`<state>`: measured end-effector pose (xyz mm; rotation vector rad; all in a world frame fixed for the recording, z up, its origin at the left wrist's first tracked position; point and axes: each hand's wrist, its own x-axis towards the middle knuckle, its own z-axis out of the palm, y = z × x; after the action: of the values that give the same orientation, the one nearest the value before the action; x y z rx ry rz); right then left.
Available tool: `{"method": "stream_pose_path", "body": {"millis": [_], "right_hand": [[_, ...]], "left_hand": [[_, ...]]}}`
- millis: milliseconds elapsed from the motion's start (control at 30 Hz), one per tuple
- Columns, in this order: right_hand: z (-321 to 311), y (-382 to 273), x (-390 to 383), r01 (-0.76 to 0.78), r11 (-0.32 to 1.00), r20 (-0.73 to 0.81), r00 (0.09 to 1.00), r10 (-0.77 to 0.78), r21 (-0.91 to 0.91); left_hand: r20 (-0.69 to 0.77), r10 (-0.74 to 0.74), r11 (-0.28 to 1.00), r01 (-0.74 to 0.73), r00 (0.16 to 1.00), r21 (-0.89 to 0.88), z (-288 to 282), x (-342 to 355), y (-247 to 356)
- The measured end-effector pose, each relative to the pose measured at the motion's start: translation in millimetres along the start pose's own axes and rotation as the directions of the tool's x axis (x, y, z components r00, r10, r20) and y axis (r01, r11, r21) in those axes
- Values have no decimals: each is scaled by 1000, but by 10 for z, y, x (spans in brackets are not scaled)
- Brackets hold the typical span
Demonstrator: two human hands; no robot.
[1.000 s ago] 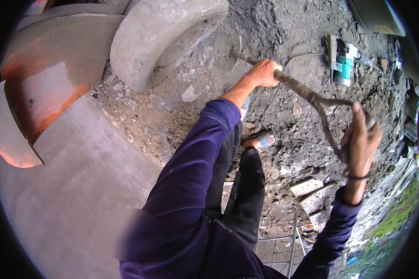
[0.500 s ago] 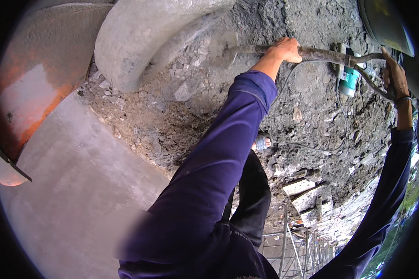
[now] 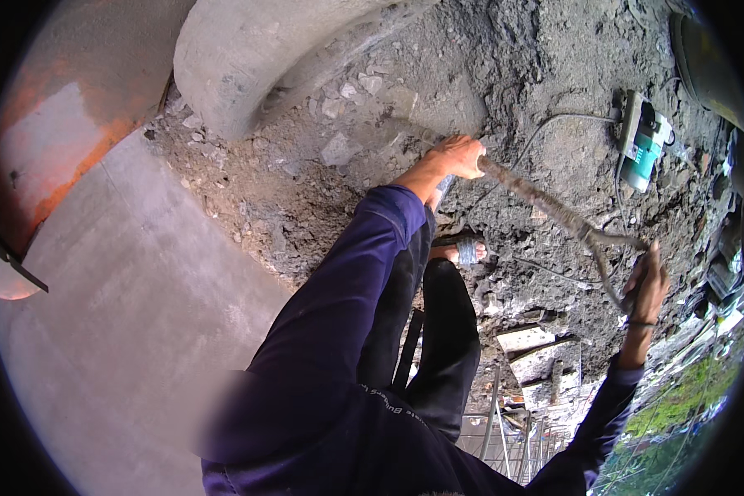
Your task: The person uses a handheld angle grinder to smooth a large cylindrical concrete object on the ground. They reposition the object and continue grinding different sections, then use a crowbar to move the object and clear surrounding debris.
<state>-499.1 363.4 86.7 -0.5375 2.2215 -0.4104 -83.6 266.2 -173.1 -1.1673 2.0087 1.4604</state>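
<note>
A shovel (image 3: 546,202) with a dusty shaft slants across the rubble in front of me. Its shaft splits into a forked handle at the right end. My left hand (image 3: 459,157) is wrapped round the shaft, near its lower part. At the forked end, my right hand (image 3: 651,288) grips the handle, its fingers partly hidden. The shovel's head end, left of my left hand, is smeared and blends into the grey debris (image 3: 339,149), so I cannot tell how much lies under it.
A green and grey power tool (image 3: 643,153) lies at the far right with its cable trailing over the ground. A rounded concrete mass (image 3: 231,66) stands at the far left, beside a smooth grey slab (image 3: 140,306). Broken pale boards (image 3: 546,360) and metal bars (image 3: 504,430) lie near right.
Both hands have drawn the shovel back toward me, the right hand moving nearer and leftward. The shaft now slants more steeply. The power tool shows uncovered, and the view has shifted slightly.
</note>
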Motion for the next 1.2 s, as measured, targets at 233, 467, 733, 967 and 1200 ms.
{"method": "stream_pose_path", "body": {"millis": [233, 467, 733, 967, 1200], "right_hand": [[-110, 514, -1346, 183, 962, -22, 983, -182, 202], [-948, 189, -2168, 563, 822, -11, 824, -566, -86], [-1407, -312, -2703, 362, 932, -177, 918, -355, 6], [-218, -989, -2500, 109, 934, -346, 938, 17, 341], [211, -1423, -1142, 153, 977, -127, 983, -135, 149]], "left_hand": [[-276, 75, 990, -38, 958, 135, 616, -626, 265], [-764, 59, 998, -22, 642, 59, 549, -2071, 871], [-722, 231, 957, -287, 653, 46, 101, -1633, 1381], [-187, 410, 912, -397, 893, 105, -686, -183, 910], [-343, 97, 985, -140, 934, -104, -820, 212, 314]]}}
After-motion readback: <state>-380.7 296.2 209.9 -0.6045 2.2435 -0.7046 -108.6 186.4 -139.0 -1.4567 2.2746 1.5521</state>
